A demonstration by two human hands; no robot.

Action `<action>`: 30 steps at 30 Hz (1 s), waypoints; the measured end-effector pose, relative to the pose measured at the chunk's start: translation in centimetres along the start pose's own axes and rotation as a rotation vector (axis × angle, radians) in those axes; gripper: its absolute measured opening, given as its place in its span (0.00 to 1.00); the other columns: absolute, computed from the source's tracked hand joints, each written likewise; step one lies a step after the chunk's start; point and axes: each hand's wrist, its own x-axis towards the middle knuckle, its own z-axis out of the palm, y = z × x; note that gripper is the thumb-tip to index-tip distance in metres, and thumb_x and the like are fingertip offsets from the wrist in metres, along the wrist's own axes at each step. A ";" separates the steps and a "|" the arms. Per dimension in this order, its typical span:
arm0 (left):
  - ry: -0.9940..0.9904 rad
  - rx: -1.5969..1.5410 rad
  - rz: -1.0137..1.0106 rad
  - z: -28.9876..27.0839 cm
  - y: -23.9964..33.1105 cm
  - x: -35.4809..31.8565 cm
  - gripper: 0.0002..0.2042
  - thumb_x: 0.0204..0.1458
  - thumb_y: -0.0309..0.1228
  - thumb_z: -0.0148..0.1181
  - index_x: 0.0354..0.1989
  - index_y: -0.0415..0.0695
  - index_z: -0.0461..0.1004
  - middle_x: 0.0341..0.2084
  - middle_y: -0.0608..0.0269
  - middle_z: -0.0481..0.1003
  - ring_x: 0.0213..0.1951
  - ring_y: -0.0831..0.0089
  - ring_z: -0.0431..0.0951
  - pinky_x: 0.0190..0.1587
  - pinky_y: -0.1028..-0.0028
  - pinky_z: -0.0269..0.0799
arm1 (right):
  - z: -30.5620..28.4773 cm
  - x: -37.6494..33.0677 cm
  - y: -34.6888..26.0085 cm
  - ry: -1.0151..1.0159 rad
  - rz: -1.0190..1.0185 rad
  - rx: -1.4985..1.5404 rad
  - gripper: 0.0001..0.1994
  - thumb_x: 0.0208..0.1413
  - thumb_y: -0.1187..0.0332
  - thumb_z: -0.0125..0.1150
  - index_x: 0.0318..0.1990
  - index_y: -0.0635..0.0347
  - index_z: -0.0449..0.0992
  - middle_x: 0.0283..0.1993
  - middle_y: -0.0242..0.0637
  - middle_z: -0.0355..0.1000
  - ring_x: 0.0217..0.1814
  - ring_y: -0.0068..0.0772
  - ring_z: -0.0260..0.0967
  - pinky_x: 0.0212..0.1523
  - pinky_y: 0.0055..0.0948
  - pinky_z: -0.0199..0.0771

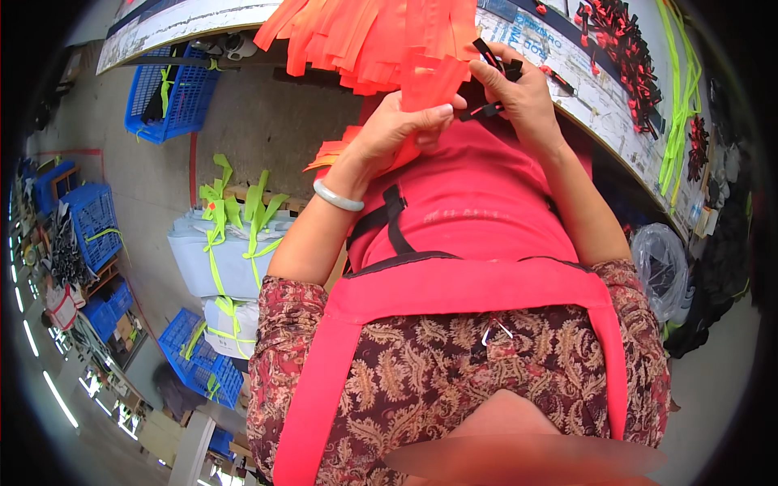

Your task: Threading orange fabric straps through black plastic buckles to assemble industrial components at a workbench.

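Note:
My left hand (405, 125) is closed around orange fabric strips (433, 81), gripped near their lower ends at the table's edge. Beside it, my right hand (523, 93) pinches several short black strap pieces (488, 53) with small red parts. Its fingertips are close to the held strips; whether they touch cannot be seen. A thick layer of similar orange strips (340, 36) hangs over the table edge ahead. More orange ends (328, 154) show below my left wrist, against the red apron (478, 194).
The worktable (186, 28) carries a heap of black-and-red strap pieces (624, 61) and long yellow-green straps (681, 97) at the right. On the left floor stand blue crates (166, 101) and bundled pale sheets (203, 271). A clear plastic bag (660, 263) hangs at the right.

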 end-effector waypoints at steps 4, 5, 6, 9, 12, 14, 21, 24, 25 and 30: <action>0.000 -0.017 -0.036 0.1 0.2 0.1 0.13 0.54 0.31 0.62 0.43 0.35 0.73 0.21 0.68 0.69 0.20 0.82 0.65 0.21 0.79 0.58 | -0.9 0.0 0.8 -0.164 0.128 0.038 0.10 0.54 0.63 0.66 0.37 0.59 0.77 0.21 0.21 0.66 0.21 0.09 0.58 0.20 0.14 0.52; -0.016 0.020 -0.021 -0.1 0.0 0.2 0.14 0.55 0.33 0.61 0.42 0.35 0.74 0.23 0.66 0.70 0.20 0.82 0.65 0.22 0.80 0.59 | -0.7 -0.1 0.9 -0.184 0.092 0.050 0.09 0.53 0.63 0.66 0.36 0.59 0.78 0.20 0.21 0.64 0.20 0.09 0.56 0.19 0.14 0.49; -0.027 0.056 -0.003 -0.3 -0.2 0.3 0.14 0.56 0.35 0.60 0.41 0.35 0.74 0.25 0.64 0.72 0.21 0.81 0.66 0.22 0.80 0.59 | -0.8 -0.1 0.9 -0.184 0.091 0.053 0.09 0.53 0.63 0.66 0.36 0.59 0.78 0.20 0.21 0.64 0.20 0.09 0.56 0.19 0.14 0.49; -0.028 -0.112 0.066 -1.7 0.0 0.5 0.16 0.58 0.40 0.56 0.41 0.36 0.74 0.28 0.60 0.75 0.23 0.79 0.69 0.25 0.80 0.64 | -0.7 -0.6 -0.1 -0.142 0.012 0.134 0.07 0.54 0.66 0.66 0.33 0.59 0.76 0.17 0.20 0.60 0.18 0.09 0.52 0.19 0.15 0.48; 0.328 -0.258 0.117 -3.0 1.8 1.2 0.17 0.60 0.41 0.53 0.41 0.36 0.73 0.29 0.59 0.76 0.27 0.74 0.73 0.30 0.76 0.70 | -1.6 -1.1 -2.2 -0.129 0.029 0.217 0.07 0.55 0.66 0.64 0.31 0.58 0.74 0.16 0.20 0.58 0.17 0.09 0.50 0.19 0.15 0.46; 0.239 -0.077 0.306 -4.5 2.7 0.2 0.17 0.59 0.41 0.54 0.47 0.38 0.71 0.27 0.65 0.71 0.25 0.76 0.68 0.31 0.75 0.68 | -2.4 -1.1 -2.2 -0.127 0.035 0.168 0.08 0.55 0.65 0.63 0.30 0.59 0.74 0.16 0.20 0.58 0.17 0.09 0.50 0.19 0.14 0.46; 0.237 0.479 0.282 1.4 3.6 -1.1 0.09 0.47 0.22 0.67 0.37 0.37 0.78 0.27 0.69 0.77 0.30 0.83 0.74 0.33 0.81 0.70 | 0.3 -2.8 -1.1 -0.268 0.017 -0.049 0.07 0.58 0.66 0.61 0.37 0.61 0.77 0.26 0.19 0.63 0.27 0.08 0.56 0.26 0.14 0.56; 0.254 0.404 0.271 1.4 2.6 -0.7 0.07 0.47 0.22 0.67 0.35 0.37 0.78 0.26 0.69 0.76 0.30 0.82 0.75 0.34 0.81 0.71 | 0.1 -2.7 -0.9 -0.272 -0.014 -0.136 0.09 0.58 0.65 0.61 0.36 0.62 0.76 0.26 0.19 0.63 0.27 0.10 0.56 0.26 0.15 0.58; 0.266 0.380 0.301 1.6 2.3 -0.6 0.07 0.47 0.22 0.67 0.34 0.37 0.78 0.26 0.69 0.76 0.29 0.82 0.74 0.33 0.81 0.70 | 0.0 -2.5 -0.5 -0.270 -0.089 -0.221 0.10 0.59 0.66 0.59 0.38 0.65 0.74 0.25 0.24 0.65 0.27 0.13 0.58 0.26 0.20 0.61; 0.271 0.488 0.275 2.1 1.9 -0.3 0.04 0.51 0.23 0.63 0.33 0.37 0.77 0.25 0.71 0.75 0.29 0.84 0.72 0.32 0.81 0.69 | -0.4 -2.2 0.3 -0.280 -0.389 -0.385 0.10 0.59 0.68 0.57 0.40 0.67 0.71 0.24 0.42 0.66 0.23 0.30 0.62 0.27 0.28 0.65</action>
